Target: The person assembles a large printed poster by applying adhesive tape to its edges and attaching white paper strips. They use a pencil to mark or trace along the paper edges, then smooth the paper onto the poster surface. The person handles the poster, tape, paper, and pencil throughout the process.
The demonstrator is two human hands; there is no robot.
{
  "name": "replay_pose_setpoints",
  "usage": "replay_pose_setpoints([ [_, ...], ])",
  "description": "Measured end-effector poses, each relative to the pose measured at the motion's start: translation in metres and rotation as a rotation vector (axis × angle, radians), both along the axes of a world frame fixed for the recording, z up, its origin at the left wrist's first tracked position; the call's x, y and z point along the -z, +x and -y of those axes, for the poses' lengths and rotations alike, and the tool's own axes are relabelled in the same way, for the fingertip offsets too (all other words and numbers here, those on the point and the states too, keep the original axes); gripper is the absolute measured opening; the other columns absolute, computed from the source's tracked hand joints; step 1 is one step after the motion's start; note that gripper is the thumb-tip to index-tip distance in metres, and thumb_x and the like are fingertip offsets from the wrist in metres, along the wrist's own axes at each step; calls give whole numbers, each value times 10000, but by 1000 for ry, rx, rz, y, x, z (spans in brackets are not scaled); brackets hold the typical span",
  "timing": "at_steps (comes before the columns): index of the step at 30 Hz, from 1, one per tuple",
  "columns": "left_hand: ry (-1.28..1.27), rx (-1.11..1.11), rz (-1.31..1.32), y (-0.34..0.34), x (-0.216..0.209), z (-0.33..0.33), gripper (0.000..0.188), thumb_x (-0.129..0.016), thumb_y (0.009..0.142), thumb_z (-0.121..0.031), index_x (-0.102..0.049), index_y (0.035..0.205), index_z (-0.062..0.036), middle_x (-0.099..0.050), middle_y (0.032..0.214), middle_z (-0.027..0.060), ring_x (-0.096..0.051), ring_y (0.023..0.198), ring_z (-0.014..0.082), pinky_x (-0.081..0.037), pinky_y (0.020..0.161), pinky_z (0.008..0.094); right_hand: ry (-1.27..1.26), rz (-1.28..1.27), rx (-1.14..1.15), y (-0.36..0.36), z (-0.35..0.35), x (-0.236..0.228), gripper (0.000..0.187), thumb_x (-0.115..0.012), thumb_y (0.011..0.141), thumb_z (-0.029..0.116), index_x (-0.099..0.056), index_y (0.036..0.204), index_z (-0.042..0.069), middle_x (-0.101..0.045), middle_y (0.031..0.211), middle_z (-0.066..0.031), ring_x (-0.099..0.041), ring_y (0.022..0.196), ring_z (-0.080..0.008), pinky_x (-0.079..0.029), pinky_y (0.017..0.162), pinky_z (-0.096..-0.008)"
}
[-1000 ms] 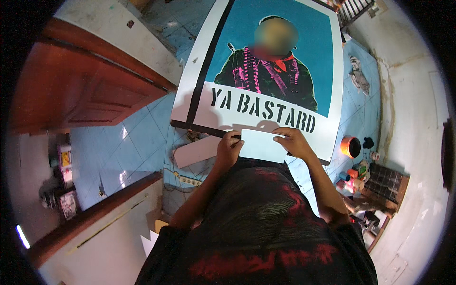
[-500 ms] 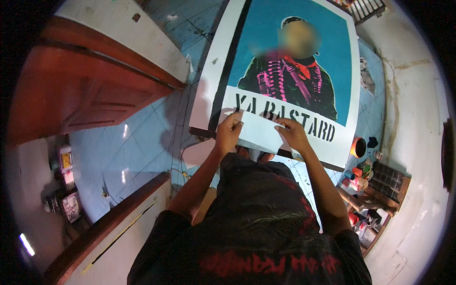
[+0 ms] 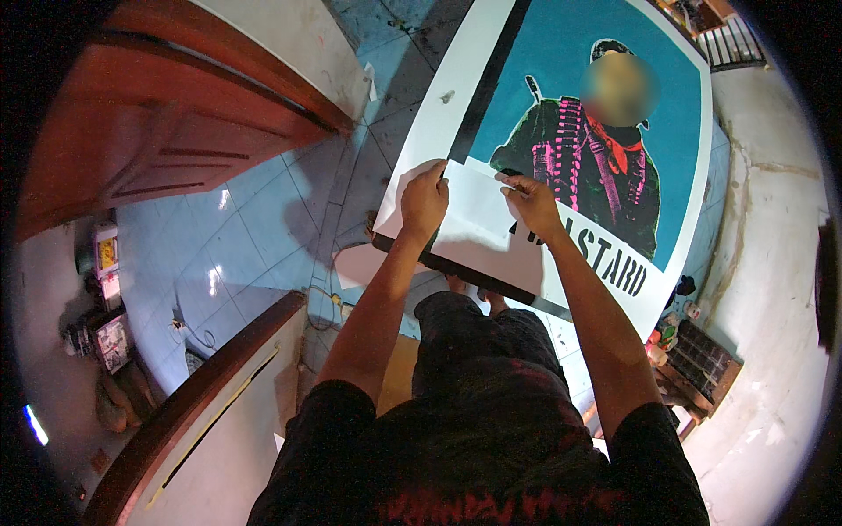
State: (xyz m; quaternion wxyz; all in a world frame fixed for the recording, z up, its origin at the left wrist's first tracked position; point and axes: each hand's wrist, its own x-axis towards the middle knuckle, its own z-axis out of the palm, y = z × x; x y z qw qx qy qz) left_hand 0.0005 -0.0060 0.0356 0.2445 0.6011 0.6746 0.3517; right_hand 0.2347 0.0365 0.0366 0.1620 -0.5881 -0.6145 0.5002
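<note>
Head view: a person stands over a large stencil poster (image 3: 561,149) lying flat on a blue tiled floor (image 3: 254,254).
Poster: white border, black inner stripe, teal field with a figure in dark green and pink; black block lettering runs along its lower edge.
White paper sheet (image 3: 478,215): lies on the poster's lower left part, covering the start of the lettering; its lower edge reaches the poster's near rim.
Left hand (image 3: 424,200): rests on the sheet's upper left corner, fingers curled down and pressing the paper against the poster.
Right hand (image 3: 531,202): at the sheet's upper right edge, thumb and forefinger pinched on the paper's edge, other fingers folded.
Relation: the sheet spans the gap between both hands, which are well apart, one at each upper corner.
Forearms: both come up from the lower edge, bare, from black short sleeves.
Legs: dark trousers (image 3: 478,351) directly below the poster's near rim; toes just show at that rim.
Surroundings: brown wooden door (image 3: 158,131) upper left; a white panel with wooden rim (image 3: 210,421) lower left; small cans (image 3: 667,329) beside a dark crate (image 3: 706,359) at right.
</note>
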Motion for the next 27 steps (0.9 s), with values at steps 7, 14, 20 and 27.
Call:
replay_pose_setpoints([
  [7, -105, 26, -145, -4, 1, -10, 336, -586, 893, -111, -645, 1219, -58, -691, 1094, 180, -671, 974, 353, -540, 858, 430, 70, 43, -13, -3, -10, 1, 261, -686, 905, 131, -696, 1130, -2, -729, 1008, -105, -651, 893, -128, -511, 817, -277],
  [14, -99, 35, -175, -4, 3, -12, 349, -569, 896, -116, -640, 1234, -65, -686, 1097, 178, -668, 960, 349, -540, 848, 434, 111, 21, 21, 0, -9, 17, 286, -691, 874, 231, -723, 1094, 52, -735, 997, -161, -713, 875, -251, -532, 812, -342],
  [20, -121, 39, -160, -5, 1, -12, 355, -568, 897, -115, -641, 1241, -70, -682, 1120, 171, -669, 960, 344, -540, 856, 424, 79, 95, -10, -4, -11, 8, 272, -690, 892, 140, -699, 1124, -1, -734, 1025, -126, -675, 901, -152, -518, 817, -282],
  [27, -57, 52, -193, -6, 8, -11, 358, -577, 891, -113, -644, 1240, -71, -684, 1127, 160, -668, 973, 330, -539, 867, 412, 105, 61, 23, -2, -8, 12, 272, -703, 864, 191, -723, 1083, 32, -735, 972, -158, -701, 849, -244, -535, 791, -336],
])
